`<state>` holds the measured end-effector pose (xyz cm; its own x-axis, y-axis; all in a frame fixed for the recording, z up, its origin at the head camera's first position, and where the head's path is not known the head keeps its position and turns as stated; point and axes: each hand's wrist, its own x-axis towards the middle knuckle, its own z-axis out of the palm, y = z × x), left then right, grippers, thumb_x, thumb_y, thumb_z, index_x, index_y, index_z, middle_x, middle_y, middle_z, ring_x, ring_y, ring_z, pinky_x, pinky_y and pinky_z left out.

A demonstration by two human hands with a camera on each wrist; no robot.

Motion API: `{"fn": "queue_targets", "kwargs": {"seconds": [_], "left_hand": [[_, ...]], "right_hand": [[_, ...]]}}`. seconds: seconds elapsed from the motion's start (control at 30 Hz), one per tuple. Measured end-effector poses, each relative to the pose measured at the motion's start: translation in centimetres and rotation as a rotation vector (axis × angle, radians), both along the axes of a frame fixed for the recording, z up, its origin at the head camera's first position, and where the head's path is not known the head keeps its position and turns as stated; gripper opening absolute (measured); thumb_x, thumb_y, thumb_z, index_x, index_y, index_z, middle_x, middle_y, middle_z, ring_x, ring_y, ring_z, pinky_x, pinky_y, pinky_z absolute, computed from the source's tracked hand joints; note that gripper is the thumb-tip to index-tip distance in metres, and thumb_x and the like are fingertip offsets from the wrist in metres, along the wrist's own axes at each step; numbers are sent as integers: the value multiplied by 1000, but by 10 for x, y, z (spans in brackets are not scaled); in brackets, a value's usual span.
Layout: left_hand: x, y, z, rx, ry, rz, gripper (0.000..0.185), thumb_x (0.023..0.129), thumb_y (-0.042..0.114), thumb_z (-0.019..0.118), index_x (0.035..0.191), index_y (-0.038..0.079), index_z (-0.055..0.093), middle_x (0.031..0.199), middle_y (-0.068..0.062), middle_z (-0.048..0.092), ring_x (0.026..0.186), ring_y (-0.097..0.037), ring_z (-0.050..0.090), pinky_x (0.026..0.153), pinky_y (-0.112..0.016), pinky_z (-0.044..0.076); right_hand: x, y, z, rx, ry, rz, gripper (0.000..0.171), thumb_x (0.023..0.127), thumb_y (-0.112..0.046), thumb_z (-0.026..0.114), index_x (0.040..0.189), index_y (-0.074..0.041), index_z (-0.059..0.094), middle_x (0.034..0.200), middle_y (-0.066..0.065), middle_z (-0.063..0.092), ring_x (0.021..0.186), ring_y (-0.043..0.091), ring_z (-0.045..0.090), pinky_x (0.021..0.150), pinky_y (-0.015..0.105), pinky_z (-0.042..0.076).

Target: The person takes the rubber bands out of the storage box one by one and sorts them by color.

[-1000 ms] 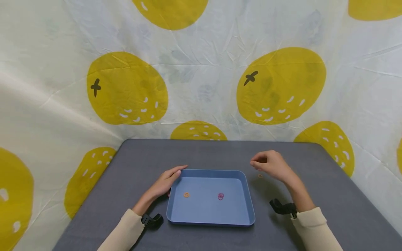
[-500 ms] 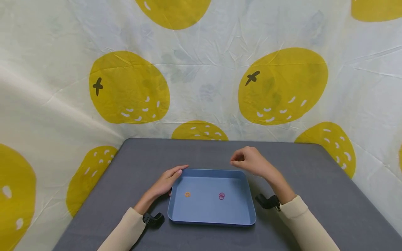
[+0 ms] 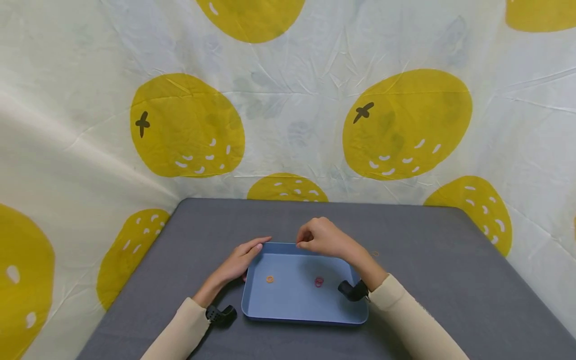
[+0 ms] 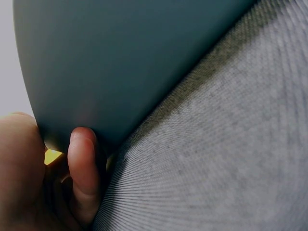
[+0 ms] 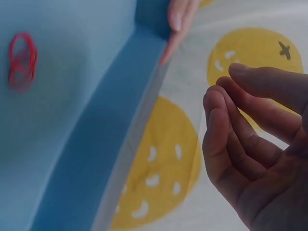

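A shallow blue tray (image 3: 288, 306) lies on the grey table. My left hand (image 3: 240, 260) holds its far left corner, the thumb at the rim and a fingertip (image 4: 83, 163) against the outer wall in the left wrist view. Above the tray's far rim, my right hand (image 3: 325, 237) has its fingers curled, thumb and forefinger tips close together. Nothing shows between those tips in the right wrist view. Pink rubber bands (image 3: 319, 282) lie right of the tray's middle, and an orange rubber band (image 3: 267, 279) lies on the left.
Beyond the right forearm, a thin orange band (image 3: 377, 254) lies on the grey table (image 3: 432, 280). A white cloth with yellow fruit prints (image 3: 288, 125) hangs behind the table. Each wrist carries a black camera mount (image 3: 220, 315).
My right hand has moved left from beside the orange band on the table to over the tray's far rim. My left hand stays at the tray's corner.
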<state>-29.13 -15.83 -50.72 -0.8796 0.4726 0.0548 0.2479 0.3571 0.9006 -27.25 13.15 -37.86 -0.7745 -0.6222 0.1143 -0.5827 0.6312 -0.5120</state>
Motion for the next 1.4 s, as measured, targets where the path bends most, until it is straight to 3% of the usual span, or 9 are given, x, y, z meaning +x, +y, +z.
{"fn": "queue_targets", "kwargs": {"seconds": [0.17,0.37,0.47,0.63,0.73,0.87,1.17,1.27,1.4], "left_hand": [[1,0,4,-7,-20,-12,46,115,30,37,157,16,46,133,-26,64,36,-13,47,38,-34,47],[13,1,29,-16,-31,-42,46,115,25,38,157,11,45,131,-30,64,38,-13,49,41,-37,51],[17,2,36,-16,-22,-40,45,114,24,39,157,11,46,129,-30,64,38,-13,48,41,-38,51],[17,2,36,-22,-9,-36,45,114,25,39,156,12,47,100,-30,66,37,-13,47,41,-39,51],[17,1,35,-31,-2,-40,45,114,25,38,156,11,47,79,-30,59,36,-14,47,41,-39,51],[18,2,35,-36,8,-43,45,114,24,39,156,11,47,83,-30,60,36,-15,47,42,-38,51],[20,2,35,-49,8,-43,45,115,24,38,157,9,45,117,-33,67,36,-10,48,42,-37,52],[21,3,36,-42,9,-37,45,114,23,39,157,9,46,117,-34,66,36,-12,48,42,-38,52],[20,3,36,-50,9,-36,45,115,23,38,157,10,46,98,-32,67,37,-16,48,42,-41,52]], "right_hand": [[-2,-20,-12,-4,-37,39,7,93,-12,76,89,-10,81,83,-2,76,70,2,64,67,19,55],[-4,-40,-26,-30,-98,121,6,92,-10,77,92,-6,82,85,0,78,70,2,65,66,18,56],[-6,-49,-32,-24,-103,145,6,91,-9,78,92,-6,82,84,1,78,69,1,65,66,18,55],[-9,-61,-43,10,-119,147,5,90,-8,78,87,-9,81,82,0,77,67,2,62,64,18,54],[-9,-66,-50,36,-156,139,6,90,-7,78,86,-9,81,80,-1,76,66,2,60,63,18,53],[-9,-70,-60,66,-197,133,6,90,-10,80,84,-11,80,76,-4,74,63,1,59,60,18,51],[-10,-73,-72,61,-210,130,10,86,-16,85,80,-13,79,72,-7,72,61,0,59,59,17,51],[-9,-73,-73,64,-196,142,10,88,-14,84,79,-12,79,72,-7,72,61,0,58,59,17,50],[-9,-73,-74,74,-164,158,12,90,-11,80,79,-13,79,71,-7,71,59,0,56,57,17,48]]}}
